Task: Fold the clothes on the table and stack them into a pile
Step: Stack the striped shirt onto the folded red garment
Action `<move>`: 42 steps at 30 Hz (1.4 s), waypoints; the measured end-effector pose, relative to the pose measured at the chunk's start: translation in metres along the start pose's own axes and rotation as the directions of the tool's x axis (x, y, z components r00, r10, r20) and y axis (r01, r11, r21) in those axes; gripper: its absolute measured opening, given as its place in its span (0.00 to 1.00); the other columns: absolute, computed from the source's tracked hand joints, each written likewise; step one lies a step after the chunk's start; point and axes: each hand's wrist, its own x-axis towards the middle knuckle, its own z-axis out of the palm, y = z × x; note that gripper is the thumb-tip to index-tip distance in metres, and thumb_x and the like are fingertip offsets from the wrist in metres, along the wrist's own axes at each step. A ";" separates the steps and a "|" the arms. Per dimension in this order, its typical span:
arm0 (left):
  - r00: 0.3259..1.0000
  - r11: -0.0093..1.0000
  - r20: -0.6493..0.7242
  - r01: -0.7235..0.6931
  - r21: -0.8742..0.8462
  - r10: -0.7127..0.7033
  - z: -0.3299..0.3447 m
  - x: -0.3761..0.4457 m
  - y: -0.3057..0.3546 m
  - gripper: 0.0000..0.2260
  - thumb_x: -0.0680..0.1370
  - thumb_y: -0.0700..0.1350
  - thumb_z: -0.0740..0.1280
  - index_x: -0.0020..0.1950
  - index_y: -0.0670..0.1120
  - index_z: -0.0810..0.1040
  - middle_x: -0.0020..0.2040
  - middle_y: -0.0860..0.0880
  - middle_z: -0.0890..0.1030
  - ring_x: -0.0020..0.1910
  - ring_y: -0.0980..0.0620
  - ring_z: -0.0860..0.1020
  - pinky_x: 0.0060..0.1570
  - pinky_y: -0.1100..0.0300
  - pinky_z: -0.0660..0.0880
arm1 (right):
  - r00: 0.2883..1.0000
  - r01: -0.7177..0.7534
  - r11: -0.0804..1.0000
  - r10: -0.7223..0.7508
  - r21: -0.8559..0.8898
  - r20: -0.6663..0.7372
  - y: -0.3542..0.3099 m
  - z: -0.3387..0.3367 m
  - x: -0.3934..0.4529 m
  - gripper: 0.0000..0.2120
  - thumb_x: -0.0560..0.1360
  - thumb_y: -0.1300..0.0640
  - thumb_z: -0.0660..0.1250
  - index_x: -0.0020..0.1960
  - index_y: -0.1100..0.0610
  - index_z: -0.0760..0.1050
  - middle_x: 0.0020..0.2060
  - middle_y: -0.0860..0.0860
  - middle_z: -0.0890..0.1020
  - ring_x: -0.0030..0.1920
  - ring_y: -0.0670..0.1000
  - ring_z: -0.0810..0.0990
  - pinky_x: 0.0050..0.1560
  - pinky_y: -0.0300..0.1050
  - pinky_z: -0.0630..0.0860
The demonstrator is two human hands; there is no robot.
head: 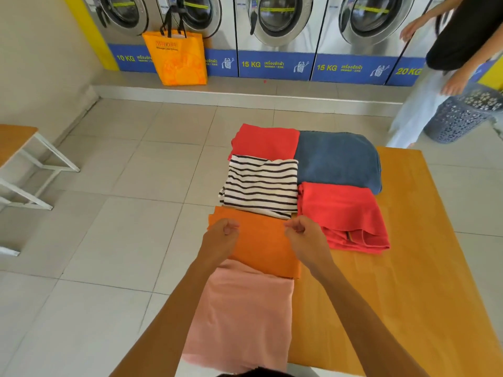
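Folded clothes lie along the left side of the wooden table [402, 268]. From far to near they are a red piece [265, 142], a striped black-and-white shirt [261, 186], an orange cloth [261, 246] and a pink garment [242, 317]. To their right sit a folded dark blue towel [337, 159] and a red garment [345, 213]. My left hand [221, 236] and my right hand [303, 235] are curled into fists over the flat orange cloth. No fabric shows between the fingers.
The clothes overhang the table's left edge above a tiled floor. Washing machines [275, 36] line the far wall, with an orange bag [177, 58] in front of them. Another person [446, 77] stands at the far right beside a perforated laundry basket [460, 118]. A bench [21, 159] stands at the left.
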 end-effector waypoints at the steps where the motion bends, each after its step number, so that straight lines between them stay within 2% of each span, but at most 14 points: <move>1: 1.000 1.000 0.003 0.009 0.014 -0.009 -0.002 0.008 -0.002 0.10 0.79 0.47 0.63 0.59 0.54 0.77 0.56 0.54 0.79 0.56 0.52 0.78 0.60 0.51 0.76 | 1.000 -0.012 1.000 0.012 0.002 0.000 -0.001 0.001 0.012 0.06 0.77 0.58 0.66 0.51 0.50 0.80 0.48 0.45 0.82 0.44 0.46 0.81 0.40 0.40 0.77; 4: 0.999 0.997 -0.017 0.042 0.068 -0.041 -0.009 0.034 -0.005 0.10 0.79 0.46 0.63 0.58 0.56 0.77 0.57 0.52 0.79 0.55 0.52 0.78 0.58 0.53 0.76 | 0.999 -0.038 0.999 0.038 -0.014 0.009 0.002 0.003 0.050 0.09 0.76 0.58 0.66 0.55 0.51 0.78 0.52 0.47 0.82 0.48 0.48 0.81 0.37 0.38 0.74; 7: 0.995 0.993 -0.046 0.090 0.083 -0.086 -0.013 0.053 -0.005 0.08 0.78 0.47 0.64 0.55 0.57 0.77 0.57 0.51 0.80 0.55 0.50 0.79 0.59 0.49 0.77 | 0.997 -0.080 0.996 0.081 -0.026 0.020 0.004 0.005 0.078 0.16 0.77 0.57 0.66 0.65 0.53 0.73 0.57 0.48 0.79 0.48 0.45 0.80 0.37 0.35 0.71; 10: 0.992 0.992 -0.058 0.115 0.061 -0.111 -0.015 0.069 -0.003 0.08 0.78 0.47 0.65 0.56 0.56 0.78 0.56 0.51 0.80 0.53 0.50 0.79 0.57 0.49 0.79 | 0.995 -0.102 0.995 0.102 0.001 0.008 0.003 0.007 0.103 0.24 0.76 0.57 0.66 0.71 0.55 0.66 0.62 0.51 0.78 0.57 0.51 0.79 0.51 0.44 0.78; 11: 0.991 0.991 -0.063 0.120 0.054 -0.117 -0.016 0.074 -0.002 0.08 0.78 0.47 0.65 0.56 0.55 0.78 0.56 0.51 0.80 0.52 0.50 0.80 0.55 0.49 0.79 | 0.996 -0.093 0.996 0.093 -0.013 -0.002 0.002 0.008 0.110 0.24 0.76 0.57 0.66 0.71 0.56 0.66 0.63 0.52 0.77 0.60 0.53 0.78 0.58 0.50 0.78; 13: 0.992 0.992 -0.060 0.118 0.041 -0.115 -0.019 0.084 0.000 0.09 0.78 0.47 0.65 0.57 0.54 0.78 0.56 0.51 0.80 0.52 0.50 0.80 0.55 0.50 0.80 | 0.997 -0.079 0.995 0.078 -0.059 -0.017 0.003 0.012 0.124 0.21 0.76 0.57 0.66 0.68 0.58 0.68 0.61 0.54 0.78 0.60 0.56 0.77 0.63 0.56 0.76; 18: 0.991 0.991 -0.068 0.121 0.050 -0.118 -0.020 0.117 0.005 0.10 0.80 0.50 0.64 0.60 0.53 0.76 0.60 0.50 0.78 0.57 0.48 0.77 0.59 0.50 0.77 | 0.986 -0.167 0.979 0.162 -0.121 -0.049 0.010 0.024 0.151 0.23 0.76 0.55 0.66 0.69 0.61 0.67 0.61 0.58 0.79 0.61 0.60 0.78 0.62 0.57 0.76; 23: 0.960 0.983 -0.215 0.184 0.005 -0.178 -0.014 0.167 0.007 0.24 0.79 0.51 0.67 0.72 0.50 0.64 0.69 0.46 0.73 0.64 0.44 0.74 0.58 0.51 0.74 | 0.964 -0.259 0.963 0.254 -0.072 -0.076 0.016 0.029 0.166 0.26 0.75 0.50 0.67 0.70 0.58 0.68 0.56 0.55 0.81 0.60 0.60 0.79 0.58 0.50 0.74; 26: 0.966 0.979 -0.181 0.195 0.056 -0.182 -0.003 0.203 0.004 0.30 0.78 0.55 0.67 0.75 0.47 0.61 0.73 0.43 0.70 0.68 0.42 0.72 0.63 0.46 0.74 | 0.960 -0.278 0.958 0.274 -0.071 -0.062 0.018 0.026 0.176 0.24 0.75 0.48 0.68 0.68 0.56 0.70 0.56 0.52 0.81 0.58 0.56 0.79 0.55 0.48 0.75; 30: 0.971 0.977 -0.144 0.204 0.067 -0.193 0.016 0.225 -0.002 0.30 0.75 0.61 0.67 0.70 0.45 0.68 0.64 0.43 0.76 0.62 0.43 0.76 0.60 0.48 0.76 | 0.963 -0.266 0.957 0.260 -0.118 -0.063 0.022 0.027 0.185 0.17 0.75 0.45 0.67 0.59 0.54 0.75 0.48 0.47 0.83 0.48 0.48 0.81 0.45 0.42 0.74; 34: 0.979 0.976 -0.204 0.032 0.217 0.013 0.021 0.218 -0.013 0.24 0.77 0.61 0.64 0.65 0.46 0.74 0.60 0.44 0.77 0.60 0.45 0.74 0.59 0.48 0.76 | 0.964 -0.253 0.946 0.264 -0.200 0.030 0.022 0.039 0.190 0.19 0.75 0.37 0.66 0.55 0.50 0.81 0.44 0.44 0.83 0.47 0.49 0.81 0.52 0.47 0.77; 37: 0.972 0.953 -0.220 -0.015 0.302 0.085 0.018 0.216 -0.020 0.23 0.76 0.60 0.65 0.65 0.47 0.73 0.59 0.45 0.77 0.57 0.48 0.74 0.55 0.54 0.76 | 0.965 -0.256 0.957 0.260 -0.138 0.015 0.021 0.048 0.188 0.14 0.75 0.37 0.68 0.51 0.47 0.80 0.39 0.38 0.81 0.43 0.39 0.79 0.45 0.38 0.74; 39: 0.985 0.961 -0.159 -0.015 0.275 0.061 0.017 0.218 -0.016 0.24 0.75 0.60 0.68 0.65 0.47 0.72 0.57 0.49 0.78 0.52 0.52 0.75 0.49 0.59 0.74 | 0.969 -0.248 0.968 0.247 -0.044 -0.031 0.019 0.053 0.186 0.08 0.75 0.41 0.69 0.50 0.44 0.78 0.40 0.37 0.81 0.45 0.38 0.79 0.44 0.37 0.75; 42: 0.997 0.967 0.074 -0.040 0.251 0.022 0.014 0.223 -0.003 0.22 0.74 0.60 0.68 0.64 0.51 0.74 0.48 0.59 0.77 0.43 0.60 0.74 0.41 0.69 0.70 | 0.969 -0.235 0.967 0.241 0.101 -0.059 0.011 0.057 0.186 0.05 0.76 0.47 0.70 0.51 0.43 0.79 0.45 0.41 0.85 0.49 0.41 0.83 0.52 0.44 0.80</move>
